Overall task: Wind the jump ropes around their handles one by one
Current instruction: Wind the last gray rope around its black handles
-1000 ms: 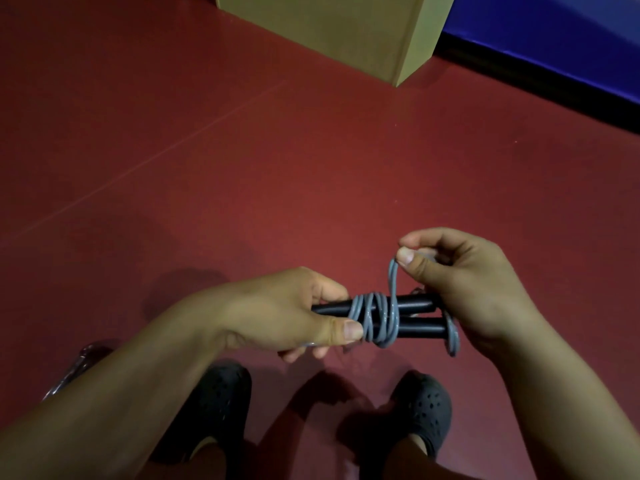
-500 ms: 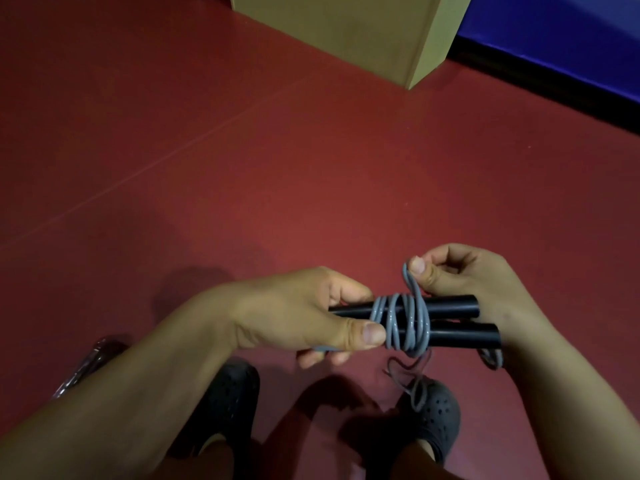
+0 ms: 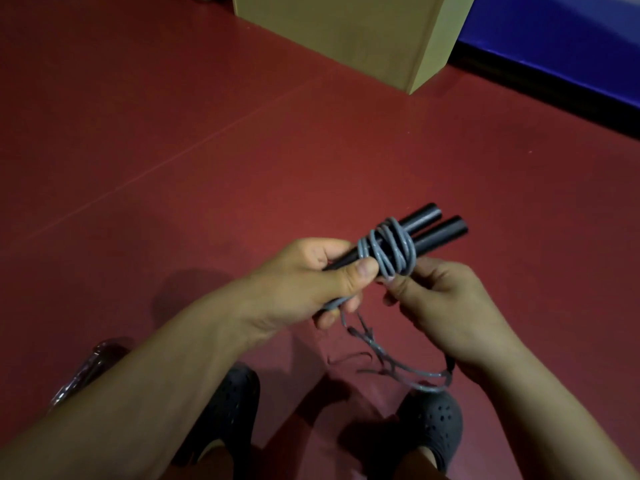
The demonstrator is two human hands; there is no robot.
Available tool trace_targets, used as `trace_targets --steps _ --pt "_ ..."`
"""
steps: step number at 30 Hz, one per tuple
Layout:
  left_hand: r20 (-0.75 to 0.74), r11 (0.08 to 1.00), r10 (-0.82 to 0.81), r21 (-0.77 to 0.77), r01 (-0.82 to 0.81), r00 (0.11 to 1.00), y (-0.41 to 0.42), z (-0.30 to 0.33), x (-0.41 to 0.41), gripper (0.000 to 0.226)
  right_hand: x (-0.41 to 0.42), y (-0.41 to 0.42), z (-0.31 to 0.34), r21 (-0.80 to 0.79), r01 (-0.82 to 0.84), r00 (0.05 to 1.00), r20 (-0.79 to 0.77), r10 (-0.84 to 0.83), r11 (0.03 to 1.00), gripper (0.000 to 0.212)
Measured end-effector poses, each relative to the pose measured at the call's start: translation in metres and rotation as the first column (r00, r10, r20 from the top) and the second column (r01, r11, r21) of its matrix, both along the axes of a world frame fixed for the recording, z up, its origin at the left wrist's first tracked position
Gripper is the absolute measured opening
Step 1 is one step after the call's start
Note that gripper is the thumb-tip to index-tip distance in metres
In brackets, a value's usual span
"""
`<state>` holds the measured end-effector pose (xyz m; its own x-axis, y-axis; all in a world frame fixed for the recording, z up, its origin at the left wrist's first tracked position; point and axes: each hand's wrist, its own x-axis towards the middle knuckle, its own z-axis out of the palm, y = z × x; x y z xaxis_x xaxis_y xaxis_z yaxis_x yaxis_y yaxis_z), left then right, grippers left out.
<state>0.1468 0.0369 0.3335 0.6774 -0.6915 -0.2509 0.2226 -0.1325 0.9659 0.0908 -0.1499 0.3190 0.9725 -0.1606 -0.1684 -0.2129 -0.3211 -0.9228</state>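
Two black handles [image 3: 433, 228] of a jump rope lie side by side, pointing up and to the right. Several turns of grey rope [image 3: 388, 251] are wound around their middle. My left hand [image 3: 311, 278] grips the near ends of the handles, its thumb pressed against the coils. My right hand [image 3: 440, 303] sits just below the coils and pinches the rope there. A loose loop of grey rope [image 3: 408, 372] hangs down from both hands above my shoes.
A tan box [image 3: 349, 32] stands on the red floor [image 3: 173, 133] at the top, with a blue mat [image 3: 554, 43] behind it to the right. My two dark shoes [image 3: 433, 424] are below the hands. A shiny clear object [image 3: 90, 368] lies at the lower left.
The handles have tilted from level to pointing up and right. My right hand has come from above the coils to below them, drawing the rope down, and a loose loop now hangs beneath.
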Motion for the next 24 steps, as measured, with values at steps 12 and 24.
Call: trace_targets --steps 12,24 --pt "0.124 0.871 0.438 0.185 -0.454 0.890 -0.006 -0.012 0.011 0.022 -0.004 0.013 0.011 0.432 0.126 0.957 -0.291 0.006 0.893 0.022" --pt "0.080 0.797 0.529 0.296 -0.527 0.845 -0.005 -0.017 0.017 0.022 -0.011 0.017 0.016 0.169 -0.101 0.982 -0.139 0.125 0.980 0.021"
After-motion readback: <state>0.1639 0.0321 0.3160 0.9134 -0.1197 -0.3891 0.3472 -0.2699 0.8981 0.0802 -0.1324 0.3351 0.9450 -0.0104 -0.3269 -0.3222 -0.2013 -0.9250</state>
